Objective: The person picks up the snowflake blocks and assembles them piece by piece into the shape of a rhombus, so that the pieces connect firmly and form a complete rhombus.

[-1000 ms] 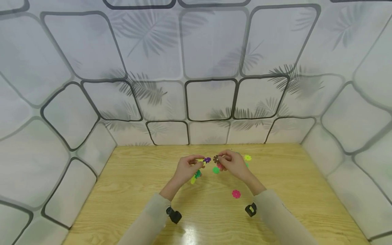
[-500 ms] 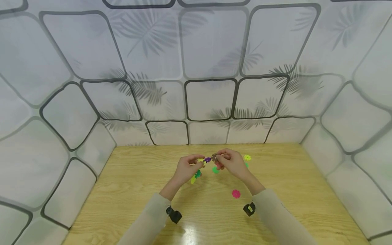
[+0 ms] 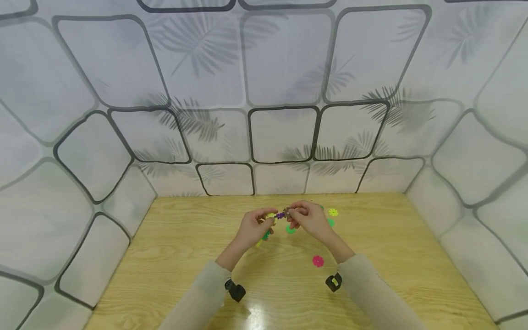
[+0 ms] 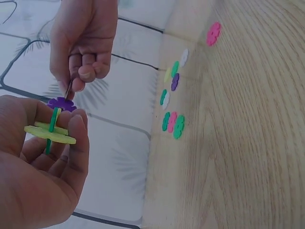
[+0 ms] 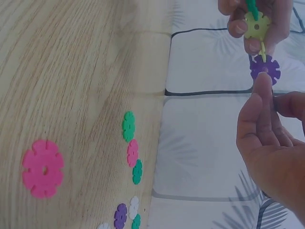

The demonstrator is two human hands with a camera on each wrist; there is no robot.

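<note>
My left hand (image 3: 250,228) grips a joined string of flower-shaped interlocking plastic discs. Among them, in the left wrist view, are a yellow disc (image 4: 47,135), a green disc (image 4: 53,119) standing crosswise through it, and a purple disc (image 4: 60,103) at the far end. Across from it, my right hand (image 3: 313,223) pinches a brown disc (image 3: 287,211) between thumb and fingertips. The brown disc is at the purple one's edge, seen nearly edge-on in the left wrist view. In the right wrist view a fingertip overlaps the purple disc, and the brown one is mostly hidden by the fingers.
Loose discs lie on the wooden table (image 3: 185,256): a pink disc (image 3: 318,261) nearer the body, a light green disc (image 3: 290,229) below the hands, and a yellow disc (image 3: 333,212) farther right. Several more lie near the patterned back wall (image 3: 280,178), including a purple one (image 4: 175,82).
My right hand has moved slightly left, bringing the brown disc from a gap away up to the purple disc. The left hand stays nearly still, its string of discs turned slightly.
</note>
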